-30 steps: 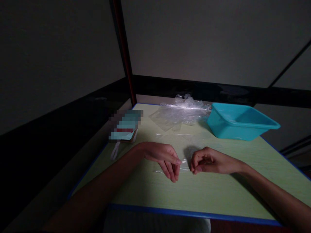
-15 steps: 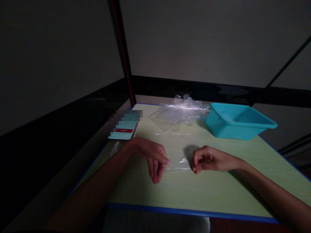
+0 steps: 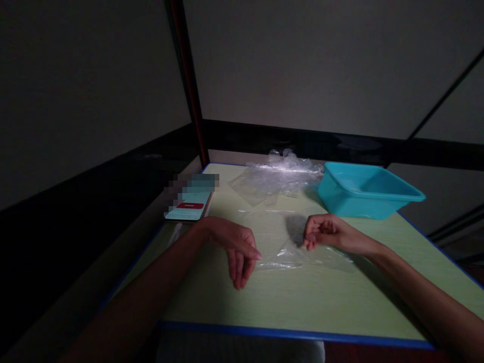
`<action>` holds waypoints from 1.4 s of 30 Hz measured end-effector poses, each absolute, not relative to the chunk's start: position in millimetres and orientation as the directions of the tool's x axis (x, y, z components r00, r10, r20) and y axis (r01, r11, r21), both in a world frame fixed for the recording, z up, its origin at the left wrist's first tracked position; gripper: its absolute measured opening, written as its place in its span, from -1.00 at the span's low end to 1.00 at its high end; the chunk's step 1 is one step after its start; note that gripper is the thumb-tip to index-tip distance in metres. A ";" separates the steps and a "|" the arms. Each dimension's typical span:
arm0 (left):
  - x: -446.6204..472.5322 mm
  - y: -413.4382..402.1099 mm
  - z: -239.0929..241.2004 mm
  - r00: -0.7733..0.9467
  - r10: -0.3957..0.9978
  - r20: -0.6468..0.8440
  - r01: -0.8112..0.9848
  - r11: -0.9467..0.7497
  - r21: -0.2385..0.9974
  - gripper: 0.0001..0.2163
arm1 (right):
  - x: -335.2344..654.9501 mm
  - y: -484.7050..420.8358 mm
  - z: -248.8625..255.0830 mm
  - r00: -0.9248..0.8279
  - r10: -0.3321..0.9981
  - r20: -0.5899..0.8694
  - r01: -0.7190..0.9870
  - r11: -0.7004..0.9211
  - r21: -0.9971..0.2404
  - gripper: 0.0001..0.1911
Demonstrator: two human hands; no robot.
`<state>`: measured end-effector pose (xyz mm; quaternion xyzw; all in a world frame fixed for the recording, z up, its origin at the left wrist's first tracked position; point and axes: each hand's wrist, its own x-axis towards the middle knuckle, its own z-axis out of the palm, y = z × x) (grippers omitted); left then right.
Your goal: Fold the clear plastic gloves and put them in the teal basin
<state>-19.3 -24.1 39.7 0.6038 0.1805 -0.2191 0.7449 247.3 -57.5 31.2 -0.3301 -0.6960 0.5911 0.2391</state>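
A thin, clear plastic sheet [image 3: 289, 257] lies on the pale green table between my hands; I cannot tell whether it is a bag or a glove. My left hand [image 3: 238, 249] is bent down at the sheet's left side, with thumb and forefinger pinched at its edge. On the other side, my right hand [image 3: 323, 232] is closed with fingers curled, and the plastic rises in a fold beneath its fingertips. Behind them lies a crumpled pile of clear plastic [image 3: 278, 179], with rounded, finger-like ends at the back.
A turquoise plastic tub [image 3: 370, 194] stands at the back right of the table [image 3: 302, 307], beside the plastic pile. At the left edge lies a phone [image 3: 189, 205] with its screen lit, partly blurred. Walls with a dark band enclose the back and left.
My right hand has moved slightly away from me, and the plastic beneath it has lifted and folded, spreading to the right. My left hand has stayed nearly in place.
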 end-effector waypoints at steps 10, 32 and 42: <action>7.7 -37.1 34.0 0.983 0.062 -0.170 0.151 0.236 0.960 -0.64 | 222.3 -69.7 25.3 -0.618 0.782 -0.080 -0.105 -0.183 -0.977 -0.81; 14.1 -35.6 16.1 0.965 0.009 -0.263 0.251 0.275 0.928 -0.71 | 221.7 -63.1 10.7 -0.570 0.809 -0.141 -0.275 -0.349 -0.896 -0.78; 14.0 -36.5 18.6 0.967 0.012 -0.255 0.244 0.256 0.935 -0.70 | 226.8 -56.9 14.2 -0.446 0.877 -0.179 -0.290 -0.330 -0.898 -0.84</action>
